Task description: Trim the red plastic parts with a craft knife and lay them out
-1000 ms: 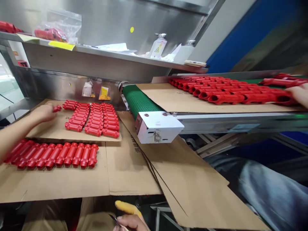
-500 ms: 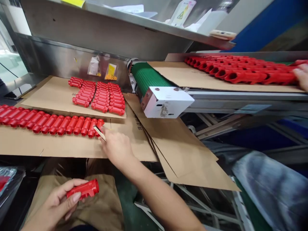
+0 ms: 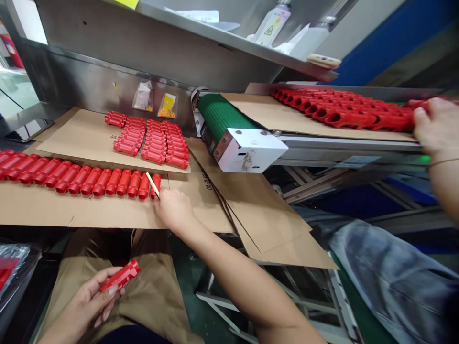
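Note:
Over my lap, my left hand (image 3: pixel 91 302) grips a red plastic tube-shaped part (image 3: pixel 122 276) between thumb and fingers, its far end tilted up to the right. My right hand (image 3: pixel 175 208) is at the right end of a long row of red tubes (image 3: pixel 91 181). A thin pale stick (image 3: pixel 153 185) juts from its fingers, pointing up and to the left over the last tubes. Its fingertips are partly hidden; whether they also touch the end tube I cannot tell. The row lies on a cardboard sheet (image 3: pixel 118 214).
Behind the row, more red parts (image 3: pixel 154 143) lie grouped on another cardboard sheet (image 3: pixel 79 138). A green conveyor (image 3: pixel 229 114) with a white end bracket (image 3: pixel 253 150) stands at right, carrying cardboard and red tubes (image 3: pixel 344 107). A co-worker's hand (image 3: pixel 435 126) touches those tubes. Small bags (image 3: pixel 142 96) lean behind.
My left hand has turned the red part to a steeper tilt. The stick in my right hand has swung more upright. At right, the co-worker's hand and forearm have come further into view.

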